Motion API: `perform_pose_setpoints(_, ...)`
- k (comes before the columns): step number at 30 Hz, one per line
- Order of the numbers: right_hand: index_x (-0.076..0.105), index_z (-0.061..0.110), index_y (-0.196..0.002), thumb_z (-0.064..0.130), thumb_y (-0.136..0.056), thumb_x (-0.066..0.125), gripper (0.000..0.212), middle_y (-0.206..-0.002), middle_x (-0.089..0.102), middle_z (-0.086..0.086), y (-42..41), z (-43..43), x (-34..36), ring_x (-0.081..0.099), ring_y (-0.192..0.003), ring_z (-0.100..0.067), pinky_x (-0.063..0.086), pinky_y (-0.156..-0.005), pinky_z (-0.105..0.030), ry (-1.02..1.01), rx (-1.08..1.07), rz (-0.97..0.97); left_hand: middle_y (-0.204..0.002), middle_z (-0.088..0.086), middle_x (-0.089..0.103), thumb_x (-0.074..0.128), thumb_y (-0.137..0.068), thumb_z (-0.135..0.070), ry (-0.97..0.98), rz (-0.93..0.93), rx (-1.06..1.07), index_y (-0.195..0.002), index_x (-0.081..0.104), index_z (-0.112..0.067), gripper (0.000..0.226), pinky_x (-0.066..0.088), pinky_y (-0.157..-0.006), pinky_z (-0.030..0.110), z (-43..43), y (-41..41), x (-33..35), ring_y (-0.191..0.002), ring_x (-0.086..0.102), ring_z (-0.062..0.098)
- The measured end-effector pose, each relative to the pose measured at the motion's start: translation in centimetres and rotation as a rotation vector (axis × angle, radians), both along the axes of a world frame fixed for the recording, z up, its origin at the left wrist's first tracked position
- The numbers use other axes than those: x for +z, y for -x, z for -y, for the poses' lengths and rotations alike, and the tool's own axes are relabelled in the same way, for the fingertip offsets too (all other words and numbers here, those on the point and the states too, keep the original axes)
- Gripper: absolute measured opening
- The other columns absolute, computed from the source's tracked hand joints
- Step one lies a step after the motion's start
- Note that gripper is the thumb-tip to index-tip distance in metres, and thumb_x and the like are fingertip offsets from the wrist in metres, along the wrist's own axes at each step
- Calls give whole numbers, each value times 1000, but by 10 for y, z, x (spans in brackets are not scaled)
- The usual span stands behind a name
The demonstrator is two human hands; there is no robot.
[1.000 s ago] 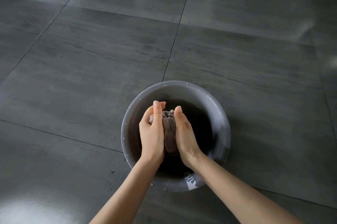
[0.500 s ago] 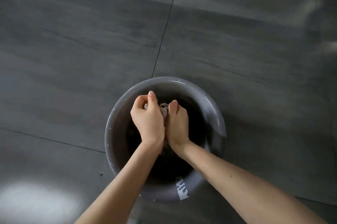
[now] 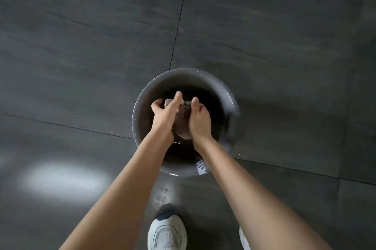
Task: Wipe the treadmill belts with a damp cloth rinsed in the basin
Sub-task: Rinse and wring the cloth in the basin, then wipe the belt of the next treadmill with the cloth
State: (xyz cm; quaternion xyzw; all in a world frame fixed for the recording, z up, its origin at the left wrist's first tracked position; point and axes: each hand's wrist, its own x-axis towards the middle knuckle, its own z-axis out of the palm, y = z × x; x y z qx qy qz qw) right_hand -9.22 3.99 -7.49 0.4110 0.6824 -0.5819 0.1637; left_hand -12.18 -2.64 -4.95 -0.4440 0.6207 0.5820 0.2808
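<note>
Head view, near to far. Two white shoes: one full [image 3: 166,233] at near centre, second shoe [image 3: 244,240] only an edge behind the right forearm. A few water drops [image 3: 162,190] on the floor [image 3: 81,46] just ahead. One grey basin [image 3: 183,78] holding dark water; one white label [image 3: 201,168] on its near rim, print too blurred to read. Over the basin, left hand [image 3: 165,116] and right hand [image 3: 199,122] both curl around one brownish wet cloth [image 3: 182,122], bunched between the palms above the water. Dark grey tiles, grout lines crossing; glare patch [image 3: 61,180] near left.
</note>
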Motion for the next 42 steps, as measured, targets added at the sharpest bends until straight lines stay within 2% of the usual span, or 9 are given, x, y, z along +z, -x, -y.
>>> perform_pose_setpoints(5,61,23,-96,24,-90,65,8,-102,65,-3,-1,-25,57,62,-96,-22,54,-82,-39,333,-108,51,-103,5,66,66,-87,-31,-84,-11,-174,-101,59,-21,19,59,-71,38,16,-10,59,-92,65,17)
perform_pose_setpoints(12,63,27,-81,9,-89,63,20,-86,66,8,-7,-80,182,65,-86,-16,54,-79,-34,30,-95,-61,-91,6,65,51,-90,-16,104,-159,-419,-86,62,-21,13,58,-76,40,9,8,177,-85,66,23)
perform_pose_setpoints(16,64,21,-92,17,-91,62,5,-94,66,6,-32,-109,263,64,-97,-18,51,-91,-37,-153,-120,-82,-70,1,59,53,-85,-22,344,-274,-777,-80,62,-10,15,49,-68,34,-5,3,243,-73,56,26)
perform_pose_setpoints(19,64,16,-105,23,-93,59,15,-102,67,3,-69,-125,328,62,-98,-17,51,-88,-36,-196,-156,-39,-67,-1,56,57,-88,-33,408,-333,-925,-76,56,-12,24,41,-63,34,-29,-12,300,-72,54,25)
perform_pose_setpoints(26,54,9,-110,23,-98,45,21,-105,64,-5,-193,-177,462,58,-96,-27,33,-67,-29,-455,-305,126,-75,3,61,60,-88,-44,378,-547,-1252,-88,56,-6,38,39,-64,35,-121,-89,421,-76,56,27)
perform_pose_setpoints(30,54,10,-102,19,-96,42,16,-100,63,-7,-283,-218,515,56,-98,-30,36,-72,-32,-496,-510,189,-87,10,66,66,-84,-40,289,-660,-1425,-90,59,-4,37,45,-72,39,-178,-155,463,-84,59,30)
perform_pose_setpoints(35,55,12,-101,17,-94,49,10,-91,55,2,-415,-271,561,56,-101,-26,41,-83,-30,-396,-881,106,-84,4,60,68,-83,-38,217,-687,-1522,-85,51,-8,35,36,-65,31,-247,-264,507,-81,54,26)
perform_pose_setpoints(38,54,13,-92,22,-96,51,10,-82,53,3,-507,-302,575,54,-84,-21,43,-81,-34,-416,-987,95,-78,4,55,68,-83,-39,205,-655,-1527,-80,46,-9,37,32,-60,31,-286,-341,522,-72,50,25)
perform_pose_setpoints(42,32,22,-60,22,-97,49,41,-43,40,12,-625,-349,595,34,-48,-9,34,-58,-30,-533,-1029,93,-69,1,51,67,-84,-40,168,-690,-1550,-72,40,-12,40,32,-57,31,-340,-444,533,-68,48,23)
